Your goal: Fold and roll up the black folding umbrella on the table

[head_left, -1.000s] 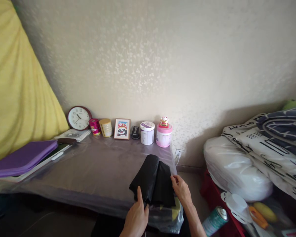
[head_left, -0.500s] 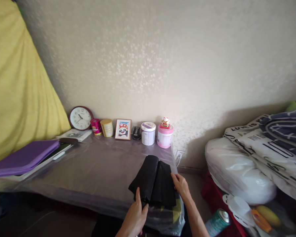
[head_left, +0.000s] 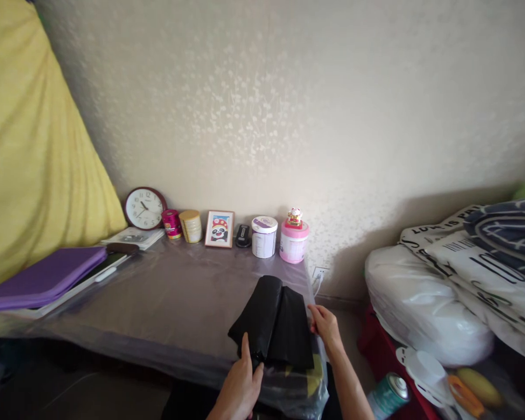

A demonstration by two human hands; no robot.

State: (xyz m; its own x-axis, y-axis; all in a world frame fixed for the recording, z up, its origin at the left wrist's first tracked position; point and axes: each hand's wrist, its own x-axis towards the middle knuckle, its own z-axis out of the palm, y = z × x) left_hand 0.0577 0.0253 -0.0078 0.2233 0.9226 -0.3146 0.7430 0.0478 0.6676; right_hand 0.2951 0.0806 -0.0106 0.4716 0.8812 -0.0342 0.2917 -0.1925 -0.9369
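The left hand [head_left: 240, 382] held the near end of the folded black plastic [head_left: 257, 312], with the thumb at that end and the index finger extended against the left section. The right hand [head_left: 326, 328] was narrow, fingers curled and tips drawn together, at the right edge of the black plastic; whether the tips gripped that edge could not be determined.

The black plastic lay between the two hands, forward of the left and leftward of the right, on the near right corner of the table [head_left: 157, 303]. Its left section formed a thick, rounded fold; its right section lay flatter, toward the right hand.

Well forward of both hands, along the wall, stood a pink jar [head_left: 293, 246] carrying a small figurine [head_left: 294, 218]. Leftward of this jar, farther from the right hand, were a white jar [head_left: 263, 244], a black device [head_left: 243, 235], a picture frame [head_left: 219, 229], a yellow-lidded container [head_left: 191, 228], a magenta tin [head_left: 171, 224] and a round clock [head_left: 145, 207].

Well to the left of the left hand, a purple folder [head_left: 48, 277] lay on the table. To the right of the right hand, below its level, a spray can [head_left: 389, 398] was located near the forearm; farther right, a filled white bag [head_left: 424, 303] rested above a red container [head_left: 380, 344].
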